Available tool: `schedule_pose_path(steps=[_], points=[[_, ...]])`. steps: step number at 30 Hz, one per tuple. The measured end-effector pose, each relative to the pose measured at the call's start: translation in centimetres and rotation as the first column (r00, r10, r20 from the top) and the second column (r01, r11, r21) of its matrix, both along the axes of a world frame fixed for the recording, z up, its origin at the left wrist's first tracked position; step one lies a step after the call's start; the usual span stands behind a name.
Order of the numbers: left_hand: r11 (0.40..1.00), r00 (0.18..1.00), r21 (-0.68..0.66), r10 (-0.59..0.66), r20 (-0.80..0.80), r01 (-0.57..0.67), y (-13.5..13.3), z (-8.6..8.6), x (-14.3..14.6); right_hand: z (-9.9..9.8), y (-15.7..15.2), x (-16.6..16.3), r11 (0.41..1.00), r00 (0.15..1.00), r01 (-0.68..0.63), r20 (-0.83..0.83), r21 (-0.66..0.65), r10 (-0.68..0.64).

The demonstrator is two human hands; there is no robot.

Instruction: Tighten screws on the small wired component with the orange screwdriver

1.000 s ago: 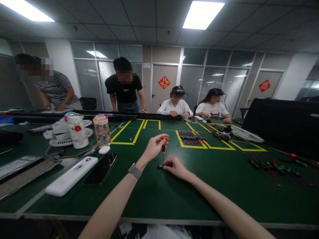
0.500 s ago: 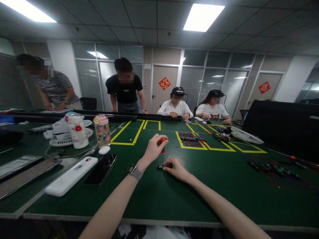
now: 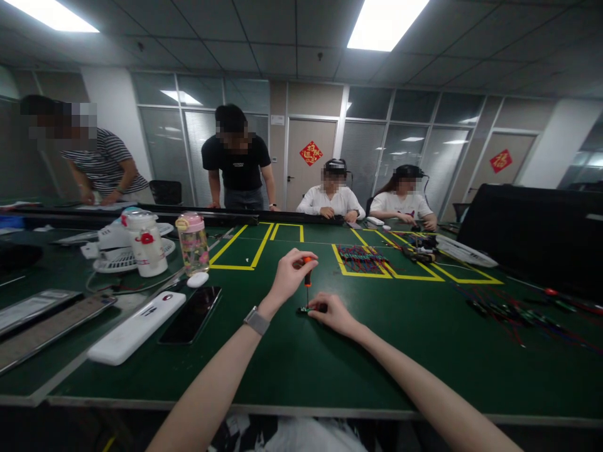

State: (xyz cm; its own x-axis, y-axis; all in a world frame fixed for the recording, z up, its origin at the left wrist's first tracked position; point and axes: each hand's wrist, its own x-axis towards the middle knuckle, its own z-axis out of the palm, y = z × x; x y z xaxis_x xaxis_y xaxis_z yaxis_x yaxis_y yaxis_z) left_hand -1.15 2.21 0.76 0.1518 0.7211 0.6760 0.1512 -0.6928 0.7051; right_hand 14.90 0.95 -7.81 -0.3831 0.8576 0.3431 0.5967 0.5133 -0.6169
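My left hand (image 3: 287,276) is closed around the orange handle of a small screwdriver (image 3: 308,276), which stands upright with its tip down on a small dark part (image 3: 306,309) on the green table (image 3: 330,364). My right hand (image 3: 335,312) pinches that small part from the right and holds it against the table. A watch with a grey band sits on my left wrist.
To the left lie a black phone (image 3: 191,314), a white flat case (image 3: 136,326), a white mouse (image 3: 197,279), a pink-lidded bottle (image 3: 192,243) and a white jug (image 3: 142,242). Yellow-taped boxes hold bundled wires (image 3: 360,256). Loose wires (image 3: 518,314) lie right. Several people sit or stand across the table.
My hands and the screwdriver stay almost where they were; the left fingers have shifted slightly on the handle. The view has tilted a little.
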Motion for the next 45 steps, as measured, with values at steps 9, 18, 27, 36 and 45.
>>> schedule_pose_path(steps=[9,18,27,36,45], points=[[0.946,0.959,-0.162,-0.266,0.099,0.279,0.3,0.1,-0.1,-0.4,0.4,0.1,1.0,0.999,-0.004,-0.039,0.002,0.004],[0.996,0.998,0.066,0.054,-0.028,-0.052,0.2,-0.5,-0.1,-0.9,0.9,0.4,0.999,0.998,-0.028,-0.059,0.031,0.03],[0.99,0.992,-0.098,-0.094,0.089,0.102,0.7,-0.1,-0.3,-0.8,0.8,0.3,1.0,0.998,-0.016,-0.055,0.026,0.018],[0.995,0.994,-0.053,-0.085,0.066,0.088,1.1,-0.7,-0.5,-0.5,0.5,0.2,0.999,0.998,-0.032,-0.051,0.021,0.033],[1.0,0.999,-0.011,-0.012,0.039,0.012,0.8,-0.5,-0.5,-0.5,0.6,0.2,0.999,0.999,-0.02,-0.035,0.027,0.021]])
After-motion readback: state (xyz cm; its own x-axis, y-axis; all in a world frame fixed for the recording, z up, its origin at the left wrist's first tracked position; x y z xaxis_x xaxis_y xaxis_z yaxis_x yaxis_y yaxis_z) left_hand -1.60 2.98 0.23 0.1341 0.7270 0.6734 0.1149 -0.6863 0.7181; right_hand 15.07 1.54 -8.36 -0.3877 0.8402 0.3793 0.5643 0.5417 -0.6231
